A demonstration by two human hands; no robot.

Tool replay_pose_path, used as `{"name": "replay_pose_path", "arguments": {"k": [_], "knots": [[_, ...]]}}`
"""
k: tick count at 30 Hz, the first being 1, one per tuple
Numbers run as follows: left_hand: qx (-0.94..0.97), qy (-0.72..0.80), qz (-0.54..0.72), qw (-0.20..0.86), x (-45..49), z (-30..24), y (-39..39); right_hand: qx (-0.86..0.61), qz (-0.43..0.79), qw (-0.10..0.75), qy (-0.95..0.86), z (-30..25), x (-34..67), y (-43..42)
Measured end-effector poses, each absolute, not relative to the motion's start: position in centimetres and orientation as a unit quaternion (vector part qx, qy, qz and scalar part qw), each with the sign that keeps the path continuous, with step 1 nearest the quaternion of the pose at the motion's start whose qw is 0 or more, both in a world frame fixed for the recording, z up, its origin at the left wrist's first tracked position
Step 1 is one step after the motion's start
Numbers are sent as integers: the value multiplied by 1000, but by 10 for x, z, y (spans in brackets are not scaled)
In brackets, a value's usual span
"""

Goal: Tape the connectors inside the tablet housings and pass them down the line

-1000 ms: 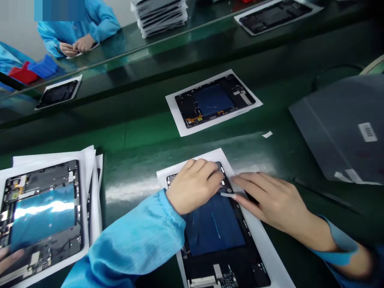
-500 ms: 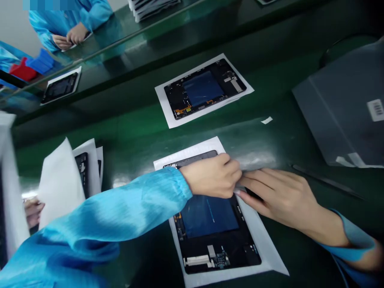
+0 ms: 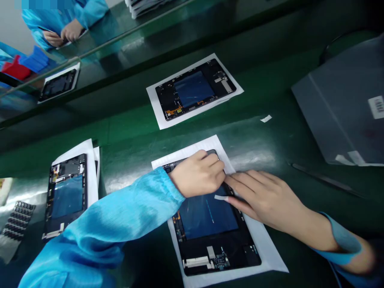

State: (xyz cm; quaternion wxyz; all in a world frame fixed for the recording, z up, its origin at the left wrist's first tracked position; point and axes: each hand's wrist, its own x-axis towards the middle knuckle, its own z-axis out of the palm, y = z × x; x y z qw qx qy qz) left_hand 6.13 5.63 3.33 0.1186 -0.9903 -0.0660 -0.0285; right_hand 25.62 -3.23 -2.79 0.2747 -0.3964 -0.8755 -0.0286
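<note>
An opened tablet with a blue battery area and bare circuitry lies on a white sheet before me. My left hand, in a blue sleeve, is closed over its upper part, knuckles up. Whatever its fingers pinch is hidden. Against it, from the right, come the fingertips of my right hand, over the tablet's right edge. A small whitish strip sticks out at my right thumb tip, above the battery area. The tablet's upper middle is covered by my hands.
Another opened tablet lies farther back on paper, and one more at left. Dark tweezers and a grey bag are at right. A sheet of small black parts lies far left. A co-worker's hands work beyond.
My hands have shifted slightly left, and the whitish strip now shows at my right thumb. At left, the raised white paper and another person's hand are gone, exposing a tablet.
</note>
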Motion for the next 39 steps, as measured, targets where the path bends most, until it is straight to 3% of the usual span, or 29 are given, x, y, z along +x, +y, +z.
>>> {"name": "replay_pose_path", "arguments": {"k": [5,9,17,23,39], "knots": [[-979,-199,-19,41,45,29,50,-406,-24,229,-884,-28,252,-31],[-968,-234,-76,42,37,23,42,-403,-17,224,-887,-26,250,-30],[-970,-213,-106,57,38,14,36,-377,23,283,-881,-23,263,-17],[-973,-196,-110,42,36,13,37,-332,13,231,-914,-25,264,13],[-976,-163,-105,97,35,18,30,-298,43,276,-913,-24,264,17]]}}
